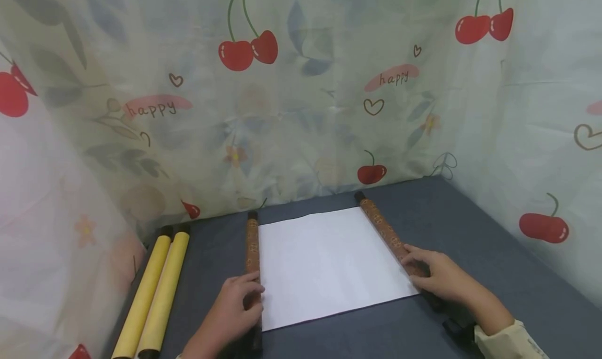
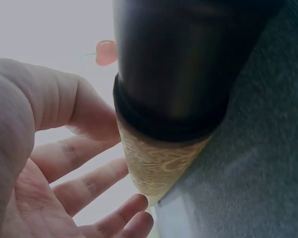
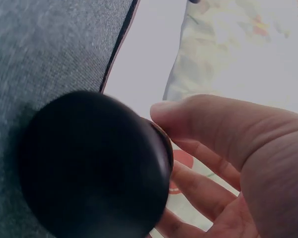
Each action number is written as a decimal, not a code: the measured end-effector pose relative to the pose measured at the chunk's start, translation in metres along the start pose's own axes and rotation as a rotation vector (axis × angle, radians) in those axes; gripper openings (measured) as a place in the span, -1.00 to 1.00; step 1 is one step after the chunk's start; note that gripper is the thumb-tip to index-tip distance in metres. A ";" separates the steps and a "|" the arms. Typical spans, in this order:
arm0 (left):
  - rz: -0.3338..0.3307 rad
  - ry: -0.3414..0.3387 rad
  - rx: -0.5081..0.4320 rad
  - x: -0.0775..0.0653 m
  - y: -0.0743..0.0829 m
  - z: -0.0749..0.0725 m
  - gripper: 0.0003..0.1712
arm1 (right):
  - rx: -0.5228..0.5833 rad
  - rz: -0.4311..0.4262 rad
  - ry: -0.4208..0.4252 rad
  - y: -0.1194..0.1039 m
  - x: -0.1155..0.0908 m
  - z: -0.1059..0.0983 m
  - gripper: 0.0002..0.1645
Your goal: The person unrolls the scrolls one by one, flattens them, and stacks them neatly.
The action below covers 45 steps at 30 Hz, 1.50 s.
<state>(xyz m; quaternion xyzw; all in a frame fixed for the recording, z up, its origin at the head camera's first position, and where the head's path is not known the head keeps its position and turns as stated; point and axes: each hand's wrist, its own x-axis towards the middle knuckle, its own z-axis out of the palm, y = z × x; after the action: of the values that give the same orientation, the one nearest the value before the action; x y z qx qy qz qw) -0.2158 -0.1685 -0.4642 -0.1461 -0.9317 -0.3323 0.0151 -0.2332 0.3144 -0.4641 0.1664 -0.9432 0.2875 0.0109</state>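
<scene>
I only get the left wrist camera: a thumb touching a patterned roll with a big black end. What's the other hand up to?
Observer: The right hand is holding another patterned roll.
Operator: Funny! What's between them?
Observer: A white sheet, spread out from one to the other.
Operator: Anything else lying about?
Observer: Yes, two yellow rolls with black ends, side by side to the left of the left hand.
</scene>
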 end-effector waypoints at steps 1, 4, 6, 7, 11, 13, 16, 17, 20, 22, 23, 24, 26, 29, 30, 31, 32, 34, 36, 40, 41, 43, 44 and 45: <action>-0.002 0.002 0.001 0.000 -0.001 -0.001 -0.76 | -0.002 0.001 0.003 0.001 0.000 0.000 -0.66; -0.006 0.012 0.006 -0.001 -0.002 -0.002 -0.78 | -0.007 0.002 0.020 0.005 -0.001 -0.002 -0.68; -0.020 0.012 0.012 -0.002 -0.003 -0.004 -0.80 | -0.011 0.006 0.028 0.007 -0.001 -0.004 -0.67; -0.029 0.013 0.015 -0.003 -0.004 -0.004 -0.81 | -0.013 0.009 0.028 0.009 -0.002 -0.005 -0.67; -0.073 0.008 0.033 -0.006 -0.006 -0.007 -0.77 | -0.020 0.018 0.032 0.013 -0.003 -0.008 -0.62; -0.089 0.009 0.043 -0.007 -0.007 -0.009 -0.75 | -0.005 0.028 0.025 0.014 -0.004 -0.010 -0.60; -0.103 0.013 0.052 -0.008 -0.007 -0.011 -0.75 | 0.028 0.042 0.005 0.014 -0.005 -0.011 -0.57; -0.105 0.014 0.053 -0.008 -0.007 -0.012 -0.77 | 0.035 0.045 -0.002 0.014 -0.005 -0.012 -0.56; -0.112 0.020 0.057 -0.009 -0.008 -0.013 -0.79 | 0.034 0.051 -0.017 0.013 -0.005 -0.013 -0.51; -0.113 0.025 0.063 -0.010 -0.009 -0.014 -0.78 | 0.013 0.050 -0.018 0.014 -0.005 -0.015 -0.54; -0.114 0.026 0.065 -0.010 -0.010 -0.015 -0.78 | 0.002 0.045 -0.018 0.014 -0.006 -0.015 -0.56; -0.114 0.028 0.070 -0.010 -0.010 -0.015 -0.77 | -0.009 0.041 -0.013 0.014 -0.006 -0.015 -0.59; -0.116 0.030 0.072 -0.011 -0.012 -0.016 -0.77 | -0.031 0.028 -0.005 0.015 -0.008 -0.015 -0.63; -0.130 0.028 0.073 -0.011 -0.013 -0.017 -0.76 | -0.044 0.021 0.002 0.017 -0.010 -0.015 -0.59; -0.136 0.025 0.074 -0.011 -0.014 -0.017 -0.76 | -0.051 0.024 0.003 0.018 -0.010 -0.016 -0.56; -0.142 0.023 0.075 -0.011 -0.015 -0.017 -0.75 | -0.058 0.027 0.004 0.019 -0.011 -0.016 -0.54; -0.147 0.020 0.074 -0.011 -0.016 -0.017 -0.74 | -0.067 0.030 0.009 0.019 -0.011 -0.016 -0.54; -0.151 0.017 0.071 -0.011 -0.017 -0.017 -0.73 | -0.085 0.033 0.024 0.020 -0.011 -0.017 -0.54; -0.131 0.020 0.061 -0.011 -0.019 -0.016 -0.72 | -0.098 0.034 0.042 0.021 -0.011 -0.017 -0.55; -0.064 0.031 0.024 -0.010 -0.024 -0.016 -0.73 | -0.099 0.028 0.070 0.023 -0.013 -0.018 -0.54; -0.052 0.034 0.016 -0.010 -0.025 -0.016 -0.73 | -0.100 0.027 0.072 0.023 -0.013 -0.019 -0.54; -0.043 0.036 0.008 -0.010 -0.026 -0.017 -0.74 | -0.105 0.021 0.078 0.024 -0.015 -0.019 -0.55; -0.044 0.036 0.003 -0.011 -0.026 -0.017 -0.74 | -0.107 0.019 0.079 0.024 -0.015 -0.019 -0.56; -0.051 0.036 0.006 -0.011 -0.026 -0.018 -0.74 | -0.117 0.014 0.081 0.025 -0.015 -0.020 -0.57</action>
<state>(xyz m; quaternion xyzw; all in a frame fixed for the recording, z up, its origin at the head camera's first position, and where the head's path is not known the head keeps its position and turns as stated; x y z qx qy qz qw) -0.2134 -0.2019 -0.4675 -0.1166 -0.9356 -0.3324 0.0237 -0.2283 0.3494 -0.4630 0.1469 -0.9583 0.2383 0.0570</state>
